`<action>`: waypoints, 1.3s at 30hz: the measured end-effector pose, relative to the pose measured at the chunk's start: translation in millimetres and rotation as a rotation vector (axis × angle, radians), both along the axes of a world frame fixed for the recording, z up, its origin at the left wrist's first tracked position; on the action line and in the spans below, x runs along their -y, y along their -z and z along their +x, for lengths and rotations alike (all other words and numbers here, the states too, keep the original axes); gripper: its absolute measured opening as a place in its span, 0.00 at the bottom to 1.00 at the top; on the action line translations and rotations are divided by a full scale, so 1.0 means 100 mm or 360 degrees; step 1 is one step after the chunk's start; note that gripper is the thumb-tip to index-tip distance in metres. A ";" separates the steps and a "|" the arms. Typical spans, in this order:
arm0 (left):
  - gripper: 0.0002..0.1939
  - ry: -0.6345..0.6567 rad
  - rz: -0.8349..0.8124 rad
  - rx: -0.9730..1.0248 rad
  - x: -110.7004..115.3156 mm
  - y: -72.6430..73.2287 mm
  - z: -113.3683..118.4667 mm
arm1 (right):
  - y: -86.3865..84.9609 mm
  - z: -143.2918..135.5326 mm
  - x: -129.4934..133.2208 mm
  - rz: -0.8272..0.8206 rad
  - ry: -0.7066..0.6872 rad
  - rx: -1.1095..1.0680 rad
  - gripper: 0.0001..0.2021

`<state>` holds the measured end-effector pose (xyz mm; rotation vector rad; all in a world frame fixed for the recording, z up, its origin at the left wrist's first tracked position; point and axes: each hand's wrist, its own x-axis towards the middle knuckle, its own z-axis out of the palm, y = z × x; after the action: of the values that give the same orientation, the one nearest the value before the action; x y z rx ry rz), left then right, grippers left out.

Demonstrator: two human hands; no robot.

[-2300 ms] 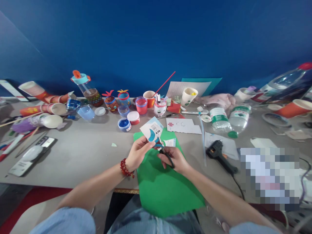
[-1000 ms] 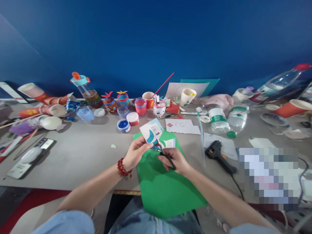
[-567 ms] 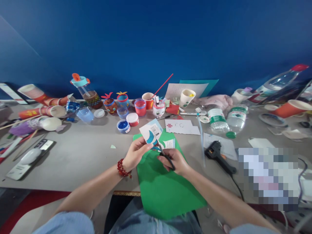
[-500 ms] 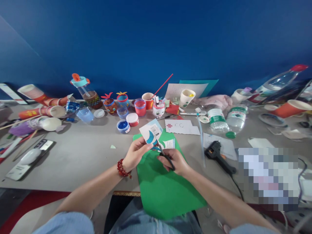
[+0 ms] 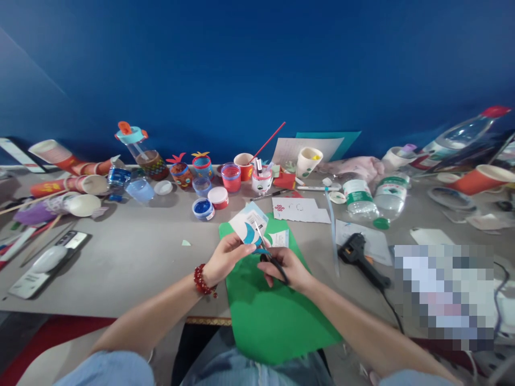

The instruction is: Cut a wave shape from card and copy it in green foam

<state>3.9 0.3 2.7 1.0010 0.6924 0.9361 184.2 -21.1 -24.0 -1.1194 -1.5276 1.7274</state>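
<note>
My left hand [image 5: 226,257], with a red bead bracelet at the wrist, pinches a white and light-blue card [image 5: 241,221] that bears a blue crescent shape. In my right hand [image 5: 287,267] are black-handled scissors [image 5: 277,266], whose blades point up and left against the card. A narrow blue strip curves between the card and the scissors. Both hands are over a green sheet [image 5: 273,316], which hangs past the table's front edge. A small printed paper piece [image 5: 280,238] lies on the sheet just beyond my right hand.
A black glue gun [image 5: 364,261] lies right of the green sheet. Open blue paint [image 5: 203,208], a white-lidded jar [image 5: 218,197] and decorated cups stand beyond my hands. Plastic bottles [image 5: 359,198] are at the back right, a phone [image 5: 50,264] at the left.
The card has tilted and come slightly lower, and my left hand has shifted a little with it. The fingers of my right hand have moved slightly at the scissor handles.
</note>
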 end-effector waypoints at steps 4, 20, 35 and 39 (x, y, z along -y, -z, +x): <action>0.07 -0.0083 -0.0066 0.0052 0.02 0.03 0.02 | 0.00 0.00 0.01 0.0069 -0.0069 -0.0092 0.19; 0.09 -0.0330 -0.0106 0.0085 0.07 0.13 0.09 | 0.08 -0.08 0.03 0.0044 0.0101 -0.0186 0.18; 0.10 -0.0348 -0.0043 -0.0070 0.11 0.12 0.12 | 0.06 -0.10 0.05 0.0069 0.0123 -0.0190 0.19; 0.10 -0.0342 -0.0032 -0.0094 0.10 0.11 0.12 | 0.03 -0.10 0.04 0.0089 0.0122 -0.0156 0.20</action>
<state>15.8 -10.2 -8.2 0.9524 0.8701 1.0873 173.8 -25.5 -26.9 -1.0359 -1.4462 1.6536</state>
